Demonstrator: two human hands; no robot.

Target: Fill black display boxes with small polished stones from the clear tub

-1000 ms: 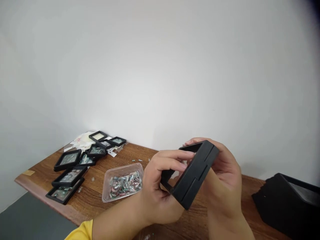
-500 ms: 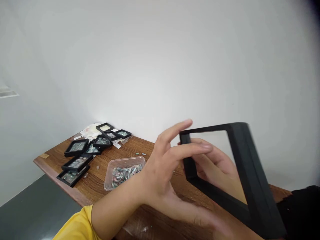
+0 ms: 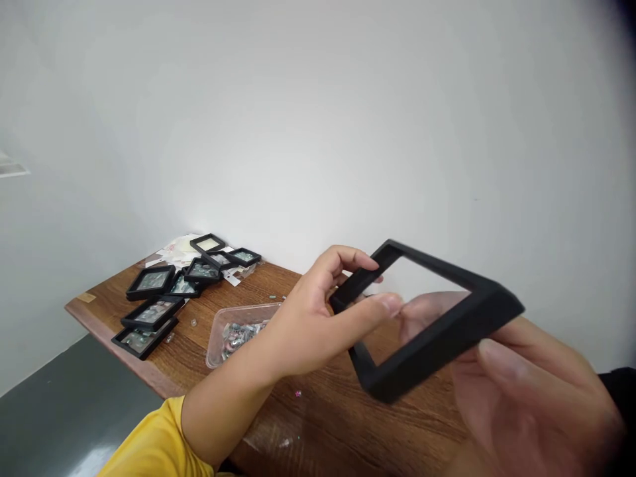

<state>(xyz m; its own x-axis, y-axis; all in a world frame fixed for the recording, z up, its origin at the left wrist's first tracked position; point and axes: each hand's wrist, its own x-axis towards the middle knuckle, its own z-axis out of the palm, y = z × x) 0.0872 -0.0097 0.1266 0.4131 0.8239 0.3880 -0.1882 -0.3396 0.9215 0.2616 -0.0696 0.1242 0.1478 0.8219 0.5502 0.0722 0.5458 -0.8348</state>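
Observation:
A black frame (image 3: 442,341) with a clear see-through middle is held up, tilted, above the wooden table (image 3: 397,430). My left hand (image 3: 318,318) grips its left side, the thumb lying across the clear middle and the index finger over the far edge. At the near right corner my right hand (image 3: 536,391) pinches the frame, its thumb along the black rim; some of its fingers are behind and show through the clear part. Beside my left forearm stands a clear plastic tub (image 3: 213,338) of small shiny, greyish-green and pink pieces (image 3: 238,336), partly hidden by the arm.
Several smaller black frames (image 3: 149,283) lie overlapping at the table's left end, some with small pieces showing inside. Behind them are white papers (image 3: 173,255). A tiny pink piece (image 3: 298,393) lies near the front. A pale wall (image 3: 318,132) rises behind the table.
The frame has turned and tipped flatter. My right hand has come from behind it to the near right corner, and my left thumb now presses onto the clear middle.

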